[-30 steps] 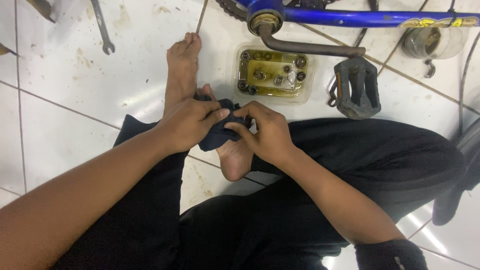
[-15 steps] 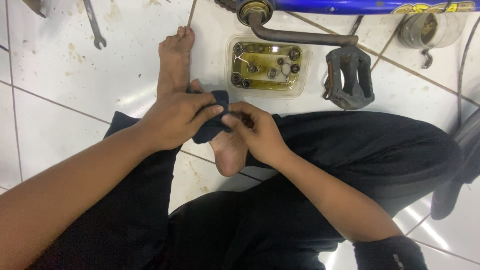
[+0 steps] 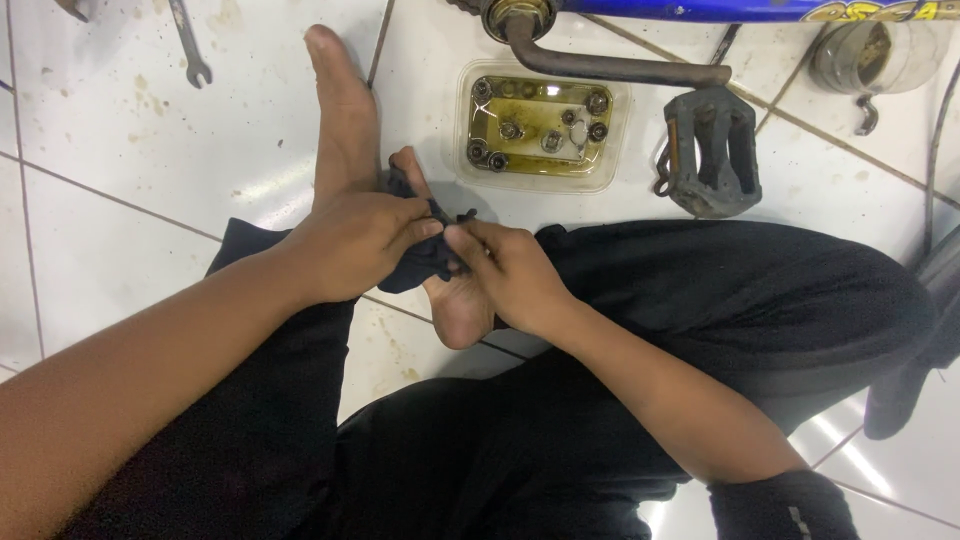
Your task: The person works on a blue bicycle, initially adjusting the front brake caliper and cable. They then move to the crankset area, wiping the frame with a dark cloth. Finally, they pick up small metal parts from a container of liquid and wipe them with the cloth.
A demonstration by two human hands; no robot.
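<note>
I sit on a white tiled floor with my bare feet in front of me. My left hand and my right hand meet over my right foot, both pinching a dark blue rag bunched between the fingers. Whatever small part may be inside the rag is hidden. Just beyond my hands stands a clear plastic tray of yellowish oily liquid holding several small metal nuts and bolts.
A blue bicycle frame runs along the top, with its crank arm and black pedal resting on the tiles. A spanner lies at the upper left. A round clear container stands at the upper right.
My hands have kept working the rag between the fingers in about the same spot; the view has shifted down slightly. Nothing was picked up or let go.
</note>
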